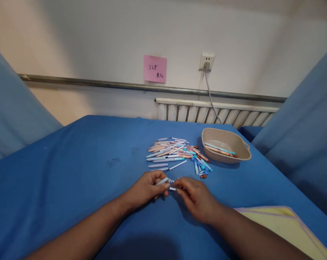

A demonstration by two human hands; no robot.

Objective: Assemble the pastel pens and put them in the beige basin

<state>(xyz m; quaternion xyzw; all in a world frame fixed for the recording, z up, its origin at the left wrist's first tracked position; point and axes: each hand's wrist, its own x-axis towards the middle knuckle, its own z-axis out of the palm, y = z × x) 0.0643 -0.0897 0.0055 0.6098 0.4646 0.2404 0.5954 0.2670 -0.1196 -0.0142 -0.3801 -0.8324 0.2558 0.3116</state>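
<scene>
- Two bare hands are meeting fingertip to fingertip over a bright blue cloth-covered surface [71, 169], with both forearms reaching in from the near edge.
- The left hand [148, 188] is pinching a pale blue plastic pen barrel [163, 180] between thumb and fingers, with its tip pointing towards the other hand.
- The right hand [197, 198] is curling its fingers and gripping a thin white rod-like piece [173, 188] at its fingertips. This piece is lying just beside the barrel's tip, but whether the two are touching is too small to tell.
- A loose pile of pale blue, pink and white plastic pens [171, 151] is lying just beyond both hands, near them but apart.
- Several small blue and brown plastic caps [203, 169] are sitting at the pile's right edge, just beyond the right hand.
- A shallow beige plastic bowl with handles [227, 134] is standing further out, beyond and to the right of the right hand. It is holding a few blue and orange pens [220, 150].
- A folded pale yellow cloth [285, 225] is lying to the right of the right forearm.
- Well beyond the hands, a pink paper note [155, 68] and a white wall socket [206, 62] are sitting on the wall above a white ribbed radiator [234, 113].
</scene>
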